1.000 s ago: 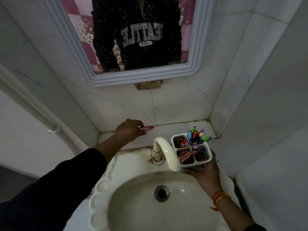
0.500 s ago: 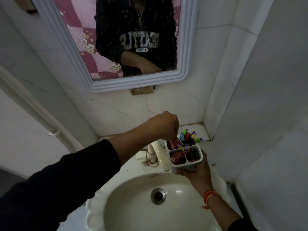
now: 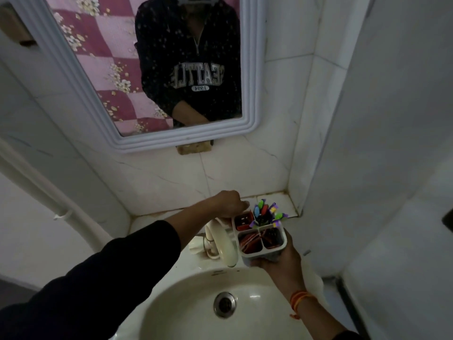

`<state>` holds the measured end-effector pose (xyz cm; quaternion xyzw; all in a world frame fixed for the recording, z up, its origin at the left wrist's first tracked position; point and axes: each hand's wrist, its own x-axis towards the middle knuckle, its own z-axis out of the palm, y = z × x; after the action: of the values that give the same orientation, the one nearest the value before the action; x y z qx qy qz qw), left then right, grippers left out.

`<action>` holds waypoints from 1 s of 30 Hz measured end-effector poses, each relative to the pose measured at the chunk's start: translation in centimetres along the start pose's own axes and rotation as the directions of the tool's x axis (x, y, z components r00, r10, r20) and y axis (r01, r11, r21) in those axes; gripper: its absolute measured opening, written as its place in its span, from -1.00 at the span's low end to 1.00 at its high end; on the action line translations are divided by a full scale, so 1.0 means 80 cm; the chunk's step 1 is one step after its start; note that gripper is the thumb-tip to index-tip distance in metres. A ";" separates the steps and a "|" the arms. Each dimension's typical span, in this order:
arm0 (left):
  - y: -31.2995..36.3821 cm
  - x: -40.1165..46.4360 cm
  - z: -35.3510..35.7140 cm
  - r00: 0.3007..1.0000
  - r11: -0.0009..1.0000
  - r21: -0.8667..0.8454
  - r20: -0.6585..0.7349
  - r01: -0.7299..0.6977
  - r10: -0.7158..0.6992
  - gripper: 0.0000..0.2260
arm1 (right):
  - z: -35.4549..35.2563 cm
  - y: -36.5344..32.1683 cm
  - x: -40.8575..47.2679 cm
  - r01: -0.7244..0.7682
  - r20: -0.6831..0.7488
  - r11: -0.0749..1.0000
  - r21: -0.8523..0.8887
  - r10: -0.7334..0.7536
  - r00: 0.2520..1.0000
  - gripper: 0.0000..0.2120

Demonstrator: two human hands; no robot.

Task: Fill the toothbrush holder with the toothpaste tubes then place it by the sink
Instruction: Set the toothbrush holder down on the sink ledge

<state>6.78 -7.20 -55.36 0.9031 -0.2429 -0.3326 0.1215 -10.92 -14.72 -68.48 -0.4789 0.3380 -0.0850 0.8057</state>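
White holder (image 3: 261, 251) gripped underneath, right hand (image 3: 282, 263).

Black sleeves (image 3: 122, 273); orange, perhaps thread, wristband (image 3: 300, 300).

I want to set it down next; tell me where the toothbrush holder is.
In the head view, the toothbrush holder sits right of centre, held in the right hand beside the tap.

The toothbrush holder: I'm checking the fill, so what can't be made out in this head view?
- Whether the left hand holds a tube: its curled fingers hide the palm.
- The toothbrush holder base: covered by the right hand.
- How many toothpaste tubes are inside: dark, overlapping, too small to count.
- The left part of the sink: behind the left sleeve.
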 end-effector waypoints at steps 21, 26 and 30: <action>0.024 0.058 -0.017 0.962 0.540 -0.840 -0.186 -0.050 -0.201 -0.67 | -0.018 -0.107 0.100 0.293 -0.076 0.820 -0.491 -0.375 0.924 -0.22; 0.009 -0.008 -0.028 0.939 0.794 -0.604 -0.307 -0.067 -0.154 -0.71 | -0.011 -0.103 0.070 0.230 -0.150 0.798 -0.558 -0.369 0.917 -0.34; -0.005 -0.074 -0.047 0.924 0.889 -0.431 -0.382 -0.155 -0.024 -0.68 | 0.007 -0.102 0.014 0.232 -0.204 0.827 -0.512 -0.379 0.902 -0.50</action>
<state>5.49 -3.54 -49.50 0.8876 -0.1618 -0.1958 0.3843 -8.16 -19.14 -62.07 -0.6918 0.3835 -0.1996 0.5783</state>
